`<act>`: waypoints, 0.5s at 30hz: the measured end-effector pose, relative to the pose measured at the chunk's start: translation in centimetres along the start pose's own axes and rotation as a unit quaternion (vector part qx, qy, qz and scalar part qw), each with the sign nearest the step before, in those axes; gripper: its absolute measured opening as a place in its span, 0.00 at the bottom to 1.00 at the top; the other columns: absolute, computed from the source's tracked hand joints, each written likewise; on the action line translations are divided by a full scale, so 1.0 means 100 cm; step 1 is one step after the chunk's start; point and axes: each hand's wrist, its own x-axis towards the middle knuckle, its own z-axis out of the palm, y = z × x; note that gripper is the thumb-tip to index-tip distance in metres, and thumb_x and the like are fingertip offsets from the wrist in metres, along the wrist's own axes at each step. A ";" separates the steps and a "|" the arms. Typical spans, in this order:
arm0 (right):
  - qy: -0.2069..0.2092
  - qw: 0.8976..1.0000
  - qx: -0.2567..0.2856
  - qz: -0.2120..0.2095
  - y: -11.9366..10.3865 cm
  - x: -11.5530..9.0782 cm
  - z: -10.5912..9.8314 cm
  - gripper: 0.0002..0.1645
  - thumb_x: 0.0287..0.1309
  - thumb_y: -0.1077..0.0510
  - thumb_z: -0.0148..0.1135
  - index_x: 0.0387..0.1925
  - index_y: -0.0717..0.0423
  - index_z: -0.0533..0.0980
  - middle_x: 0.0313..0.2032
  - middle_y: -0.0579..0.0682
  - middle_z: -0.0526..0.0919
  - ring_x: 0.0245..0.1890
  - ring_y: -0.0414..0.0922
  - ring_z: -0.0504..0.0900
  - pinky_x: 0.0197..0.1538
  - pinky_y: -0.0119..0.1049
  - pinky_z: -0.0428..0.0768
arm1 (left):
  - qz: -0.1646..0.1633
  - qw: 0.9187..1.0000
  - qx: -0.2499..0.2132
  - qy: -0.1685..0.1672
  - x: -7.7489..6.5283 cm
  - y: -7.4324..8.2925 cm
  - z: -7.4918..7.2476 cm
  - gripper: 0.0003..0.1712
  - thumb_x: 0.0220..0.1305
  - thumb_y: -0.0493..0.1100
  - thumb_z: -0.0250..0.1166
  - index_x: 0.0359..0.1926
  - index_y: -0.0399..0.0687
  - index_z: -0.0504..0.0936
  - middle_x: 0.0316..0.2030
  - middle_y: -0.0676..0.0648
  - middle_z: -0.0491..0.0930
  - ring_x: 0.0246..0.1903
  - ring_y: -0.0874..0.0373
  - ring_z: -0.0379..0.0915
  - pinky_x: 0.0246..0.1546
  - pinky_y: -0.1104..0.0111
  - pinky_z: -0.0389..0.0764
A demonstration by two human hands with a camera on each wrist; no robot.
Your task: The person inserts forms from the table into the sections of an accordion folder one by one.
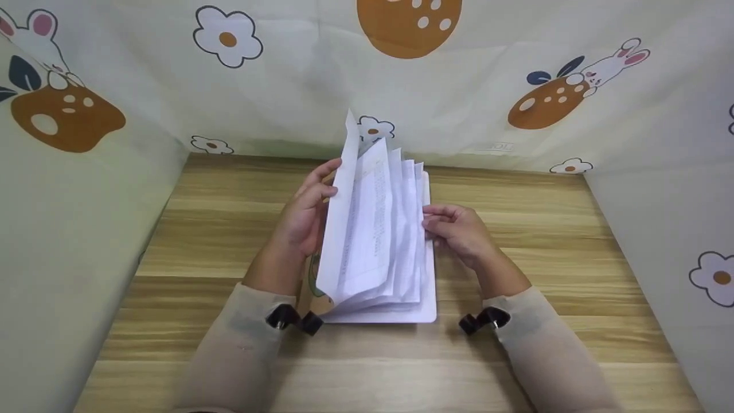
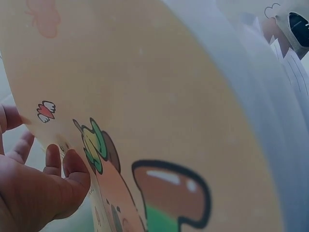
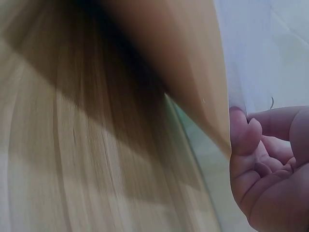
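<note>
A notebook (image 1: 367,229) with a tan cartoon-printed cover stands partly fanned open on the table, its white pages spread and curving. My left hand (image 1: 301,215) grips the raised front cover (image 2: 159,96) at its left edge; in the left wrist view fingers show on both sides of that edge. On the other side, my right hand (image 1: 461,232) pinches the right edge of the pages (image 3: 246,58) between thumb and fingertips. Faint print shows on the foremost page (image 1: 370,223). The white inner back cover (image 1: 427,298) lies under the pages.
The wood-grain table (image 1: 573,275) extends around the notebook. Behind it hangs a pale cloth (image 1: 298,92) printed with flowers, rabbits and orange fruit, with more cloth at both sides. Black camera mounts (image 1: 295,319) sit on both sleeved wrists.
</note>
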 end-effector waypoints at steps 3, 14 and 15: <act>0.011 1.000 -0.021 -0.004 -0.001 0.001 0.003 0.24 0.67 0.65 0.68 0.63 0.64 0.80 0.34 0.42 0.89 0.30 0.38 0.85 0.32 0.29 0.82 | -0.002 1.000 -0.002 -0.002 0.000 0.000 0.000 0.29 0.73 0.34 0.49 0.71 0.58 0.72 0.62 0.44 0.74 0.53 0.50 0.78 0.46 0.64 0.83; 0.024 1.000 -0.003 -0.016 -0.003 0.003 -0.005 0.24 0.67 0.65 0.68 0.63 0.65 0.79 0.36 0.44 0.90 0.31 0.40 0.87 0.34 0.30 0.83 | -0.005 1.000 -0.004 -0.006 0.001 -0.002 -0.001 0.28 0.73 0.35 0.49 0.70 0.58 0.72 0.60 0.43 0.75 0.51 0.50 0.78 0.44 0.64 0.83; 0.026 1.000 0.002 -0.018 -0.004 0.003 -0.006 0.24 0.67 0.65 0.68 0.63 0.66 0.79 0.36 0.44 0.90 0.31 0.40 0.87 0.33 0.30 0.83 | -0.004 1.000 -0.001 -0.006 0.001 -0.002 -0.001 0.28 0.73 0.35 0.49 0.70 0.58 0.72 0.61 0.43 0.75 0.51 0.51 0.78 0.44 0.64 0.83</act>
